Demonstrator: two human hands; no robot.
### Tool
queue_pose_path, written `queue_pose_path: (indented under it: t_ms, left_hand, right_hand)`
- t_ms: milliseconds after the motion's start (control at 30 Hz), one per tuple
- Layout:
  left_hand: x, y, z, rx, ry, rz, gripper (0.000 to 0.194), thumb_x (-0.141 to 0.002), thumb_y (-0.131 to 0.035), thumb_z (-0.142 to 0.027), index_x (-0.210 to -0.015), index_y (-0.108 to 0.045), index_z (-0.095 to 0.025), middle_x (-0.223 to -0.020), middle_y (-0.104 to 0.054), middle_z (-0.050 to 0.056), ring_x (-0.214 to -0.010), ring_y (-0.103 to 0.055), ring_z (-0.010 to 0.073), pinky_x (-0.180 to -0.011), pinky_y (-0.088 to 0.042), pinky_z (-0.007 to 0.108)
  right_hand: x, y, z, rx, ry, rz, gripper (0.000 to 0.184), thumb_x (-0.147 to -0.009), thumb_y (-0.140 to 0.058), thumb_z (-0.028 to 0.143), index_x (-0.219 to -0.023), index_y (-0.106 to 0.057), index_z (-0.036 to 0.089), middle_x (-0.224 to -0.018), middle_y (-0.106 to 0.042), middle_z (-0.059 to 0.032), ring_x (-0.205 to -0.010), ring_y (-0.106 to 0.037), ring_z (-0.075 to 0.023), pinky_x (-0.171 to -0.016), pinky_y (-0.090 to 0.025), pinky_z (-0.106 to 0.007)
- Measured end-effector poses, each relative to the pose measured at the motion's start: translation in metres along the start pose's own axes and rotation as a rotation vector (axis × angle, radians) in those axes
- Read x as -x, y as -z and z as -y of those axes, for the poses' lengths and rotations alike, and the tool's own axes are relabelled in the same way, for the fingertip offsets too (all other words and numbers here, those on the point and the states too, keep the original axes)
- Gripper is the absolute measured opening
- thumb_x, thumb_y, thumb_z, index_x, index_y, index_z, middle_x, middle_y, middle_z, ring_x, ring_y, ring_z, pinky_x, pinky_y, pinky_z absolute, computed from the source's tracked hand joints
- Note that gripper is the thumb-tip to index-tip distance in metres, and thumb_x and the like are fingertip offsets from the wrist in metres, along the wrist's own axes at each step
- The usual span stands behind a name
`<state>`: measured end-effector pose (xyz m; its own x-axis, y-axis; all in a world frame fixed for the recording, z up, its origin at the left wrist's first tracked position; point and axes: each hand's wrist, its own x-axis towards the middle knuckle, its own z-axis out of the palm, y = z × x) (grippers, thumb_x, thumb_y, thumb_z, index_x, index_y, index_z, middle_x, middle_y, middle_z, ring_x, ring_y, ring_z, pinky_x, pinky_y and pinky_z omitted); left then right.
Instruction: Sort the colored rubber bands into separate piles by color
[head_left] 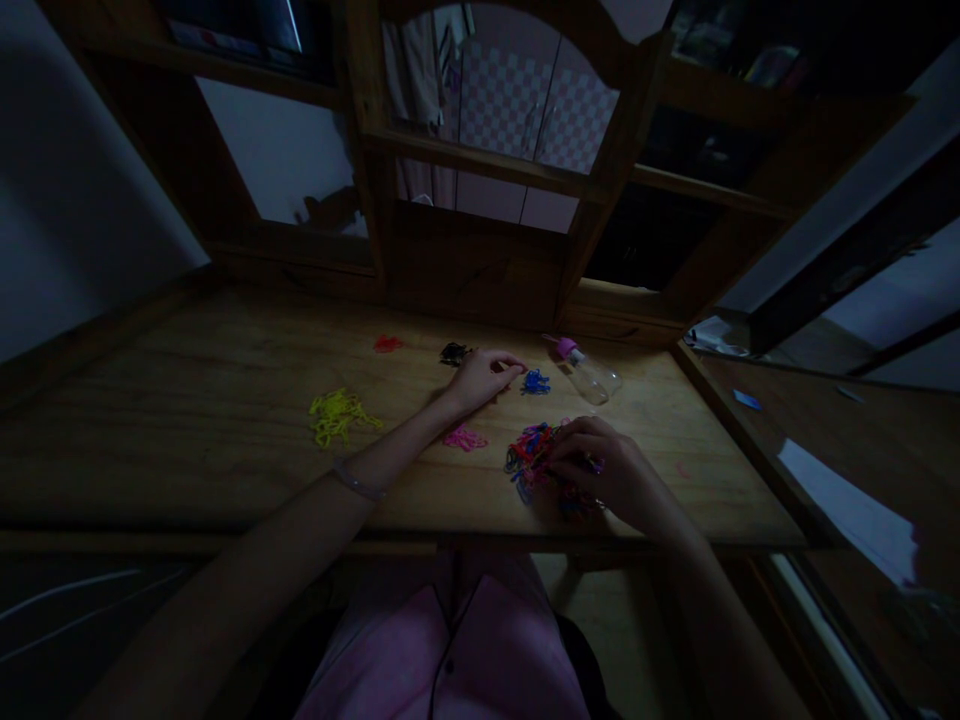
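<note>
My left hand (pixel 484 382) reaches over the wooden tabletop between the black pile (pixel 453 353) and the blue pile (pixel 535 382) of small pin-like or clip-like pieces. Its thumb and fingertips are pinched together just left of the blue pile; what they hold, if anything, is too small to make out. My right hand (pixel 604 460) is at the mixed multicoloured pile (pixel 531 455), fingers curled down and closed among its pieces; its grip is partly hidden. Below my left wrist lies a pink pile (pixel 465 438). A yellow pile (pixel 337 416) and a small red pile (pixel 387 344) lie farther left.
Behind the blue pile a clear bottle (pixel 596 380) with a pink-purple cap lies on its side. A wooden shelf unit (pixel 480 265) rises at the table's back. On the right-hand surface are white paper (pixel 851 510) and a small blue card (pixel 747 400). The room is dim.
</note>
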<state>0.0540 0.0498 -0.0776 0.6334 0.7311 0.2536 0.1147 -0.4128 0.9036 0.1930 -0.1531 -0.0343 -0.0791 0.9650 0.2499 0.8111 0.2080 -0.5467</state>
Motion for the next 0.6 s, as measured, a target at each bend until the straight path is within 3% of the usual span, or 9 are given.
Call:
queue_pose_path:
  t_ms: [267,433,600]
  left_hand:
    - [0.000,0.000,0.001,-0.008,0.022,0.012,0.027,-0.084,-0.059,-0.033,-0.098,-0.072,-0.015,-0.073,-0.069,0.007,-0.058,-0.061,0.0123,-0.044,-0.039,0.017]
    - [0.000,0.001,0.000,0.000,0.014,0.012,0.026,-0.084,-0.059,-0.030,-0.098,-0.073,-0.014,-0.074,-0.070,0.007,-0.058,-0.062,0.0122,-0.044,-0.039,0.017]
    - [0.001,0.000,-0.002,-0.011,0.038,0.008,0.026,-0.083,-0.060,-0.031,-0.099,-0.072,-0.015,-0.069,-0.068,0.006,-0.056,-0.061,0.0117,-0.044,-0.039,0.017]
  right_hand:
    - [0.005,0.010,-0.001,-0.043,-0.065,-0.056,0.009,-0.082,-0.069,0.030,-0.083,-0.069,0.021,-0.090,-0.065,-0.0050,-0.086,-0.061,-0.0192,-0.078,-0.049,-0.033]
    - [0.014,0.014,-0.013,0.023,-0.175,-0.159,0.010,-0.081,-0.070,0.030,-0.081,-0.068,0.020,-0.084,-0.065,-0.0033,-0.072,-0.058,-0.0157,-0.066,-0.046,-0.028]
    - [0.023,0.013,-0.020,0.014,-0.233,-0.137,0.009,-0.084,-0.066,0.029,-0.085,-0.069,0.020,-0.083,-0.067,-0.0028,-0.071,-0.058,-0.0154,-0.063,-0.043,-0.027]
